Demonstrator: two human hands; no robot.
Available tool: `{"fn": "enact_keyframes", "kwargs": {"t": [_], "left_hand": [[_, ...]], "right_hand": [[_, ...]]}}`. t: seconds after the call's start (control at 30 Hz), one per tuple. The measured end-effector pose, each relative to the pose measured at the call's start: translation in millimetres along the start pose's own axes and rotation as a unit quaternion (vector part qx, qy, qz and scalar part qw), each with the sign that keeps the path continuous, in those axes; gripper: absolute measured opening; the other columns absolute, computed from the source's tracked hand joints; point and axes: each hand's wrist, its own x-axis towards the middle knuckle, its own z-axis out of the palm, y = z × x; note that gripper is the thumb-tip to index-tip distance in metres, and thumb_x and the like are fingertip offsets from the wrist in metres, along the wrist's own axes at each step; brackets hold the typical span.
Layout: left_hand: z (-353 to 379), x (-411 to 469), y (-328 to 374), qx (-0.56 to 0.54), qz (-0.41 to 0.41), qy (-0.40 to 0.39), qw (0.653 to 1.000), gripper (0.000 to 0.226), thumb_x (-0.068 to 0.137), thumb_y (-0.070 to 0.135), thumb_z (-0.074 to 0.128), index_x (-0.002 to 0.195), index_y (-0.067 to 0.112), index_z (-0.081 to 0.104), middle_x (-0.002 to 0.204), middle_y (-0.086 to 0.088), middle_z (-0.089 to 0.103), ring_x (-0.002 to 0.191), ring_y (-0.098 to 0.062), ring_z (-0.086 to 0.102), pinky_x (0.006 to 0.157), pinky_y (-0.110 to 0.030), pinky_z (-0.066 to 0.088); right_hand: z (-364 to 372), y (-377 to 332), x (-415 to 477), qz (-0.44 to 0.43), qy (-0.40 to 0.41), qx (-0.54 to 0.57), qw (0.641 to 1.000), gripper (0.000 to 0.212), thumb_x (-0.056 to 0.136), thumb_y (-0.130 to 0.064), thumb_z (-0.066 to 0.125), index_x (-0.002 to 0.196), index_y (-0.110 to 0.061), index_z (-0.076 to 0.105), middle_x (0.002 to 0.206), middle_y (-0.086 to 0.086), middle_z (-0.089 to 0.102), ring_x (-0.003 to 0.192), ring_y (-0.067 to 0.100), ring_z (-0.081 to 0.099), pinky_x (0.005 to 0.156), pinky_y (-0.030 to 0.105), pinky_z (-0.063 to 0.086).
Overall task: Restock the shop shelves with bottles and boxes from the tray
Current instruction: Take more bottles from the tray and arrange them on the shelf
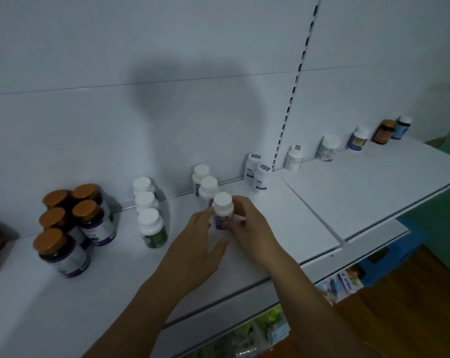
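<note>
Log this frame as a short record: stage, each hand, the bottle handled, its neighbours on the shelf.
stage: positioning a bottle on the shelf
item: white-capped bottle, purple label, upright, front of a three-bottle row
right hand: grips its right side
left hand: fingertips touch its left side
neighbours: green-label bottles left, orange-capped bottles beyond

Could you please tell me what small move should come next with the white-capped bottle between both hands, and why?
Probably loosen both hands and draw them back. The front bottle seems to stand upright on the shelf, in line with the two matching bottles behind it; the right hand grips it and the left hand touches its side, so little seems left to adjust.
</note>
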Motion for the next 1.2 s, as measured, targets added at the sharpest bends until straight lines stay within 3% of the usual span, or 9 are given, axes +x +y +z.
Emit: {"fn": "enact_keyframes", "kwargs": {"t": [0.17,0.27,0.4,0.47,0.57,0.7,0.9,1.03,1.2], "left_hand": [[14.2,-4.4,7.6,-0.031,-0.034,0.049,0.998,0.068,0.100,0.041,0.066,0.158,0.040,0.028,0.148,0.019,0.043,0.129,0.005,0.048,0.107,-0.015,0.037],[22.4,-12.3,16.4,-0.049,-0.045,0.080,0.995,0.064,0.102,0.045,0.064,0.156,0.044,0.031,0.151,0.025,0.042,0.131,0.010,0.047,0.109,-0.014,0.039],[27.6,-17.0,30.0,-0.055,-0.058,0.108,0.991,0.056,0.102,0.043,0.064,0.141,0.064,0.031,0.142,0.036,0.044,0.127,0.024,0.042,0.104,-0.002,0.035],[27.8,-16.2,34.7,-0.044,-0.075,0.119,0.989,0.055,0.101,0.042,0.065,0.136,0.064,0.030,0.142,0.035,0.044,0.121,0.026,0.043,0.104,-0.007,0.036],[26.1,-16.5,37.7,-0.032,-0.099,0.126,0.986,0.055,0.100,0.041,0.065,0.135,0.061,0.027,0.144,0.026,0.042,0.124,0.011,0.045,0.106,-0.017,0.037],[19.0,-27.4,40.1,0.011,-0.119,0.139,0.983,0.063,0.101,0.042,0.065,0.155,0.039,0.033,0.155,0.018,0.043,0.135,0.001,0.045,0.110,-0.019,0.034],[-16.1,-84.7,46.3,0.095,-0.139,0.195,0.966,0.060,0.100,0.057,0.055,0.154,0.036,0.042,0.152,0.013,0.051,0.137,-0.007,0.049,0.114,-0.034,0.044],[-56.2,-140.5,45.2,0.156,-0.176,0.241,0.941,0.062,0.097,0.065,0.050,0.153,0.038,0.042,0.150,0.014,0.052,0.136,-0.009,0.049,0.109,-0.037,0.046],[-105.2,-240.0,21.9,0.189,-0.251,0.303,0.900,0.066,0.096,0.066,0.051,0.153,0.034,0.043,0.151,0.008,0.052,0.138,-0.015,0.048,0.110,-0.042,0.046]], "right_hand": [[-4.8,10.2,14.1,-0.060,-0.046,0.003,0.997,0.048,0.098,-0.008,0.067,0.142,-0.025,0.054,0.136,-0.010,0.065,0.120,0.004,0.063,0.099,0.023,0.051],[-7.2,17.5,18.2,-0.073,-0.069,0.013,0.995,0.051,0.097,-0.013,0.069,0.145,-0.026,0.054,0.137,-0.005,0.063,0.121,0.008,0.064,0.102,0.030,0.053],[-6.2,21.0,24.5,-0.064,-0.089,0.021,0.994,0.057,0.096,-0.009,0.068,0.147,-0.028,0.051,0.138,-0.007,0.065,0.121,0.008,0.064,0.105,0.033,0.053],[-7.7,19.3,24.3,-0.049,-0.089,0.035,0.994,0.057,0.097,-0.010,0.069,0.149,-0.025,0.049,0.135,-0.004,0.068,0.120,0.010,0.065,0.104,0.033,0.053],[-9.7,17.5,18.3,-0.018,-0.087,0.054,0.995,0.063,0.098,-0.014,0.071,0.154,-0.022,0.044,0.140,0.001,0.065,0.127,0.016,0.061,0.109,0.039,0.051],[-15.0,18.0,10.0,-0.006,-0.075,0.050,0.996,0.066,0.096,-0.020,0.074,0.154,-0.023,0.043,0.151,0.000,0.054,0.139,0.018,0.051,0.116,0.042,0.044],[-31.4,-20.7,-21.6,-0.186,0.016,0.010,0.982,0.044,0.096,-0.023,0.071,0.137,-0.023,0.056,0.129,-0.007,0.056,0.120,0.015,0.052,0.103,0.033,0.044],[-9.4,-79.5,-54.3,-0.270,-0.112,-0.016,0.956,0.045,0.100,-0.040,0.065,0.142,-0.031,0.051,0.135,-0.011,0.053,0.125,0.013,0.050,0.108,0.039,0.045],[67.4,-146.1,-108.9,-0.366,-0.282,-0.091,0.882,0.055,0.101,-0.047,0.060,0.151,-0.032,0.044,0.147,-0.007,0.048,0.131,0.011,0.039,0.111,0.038,0.039]]}}
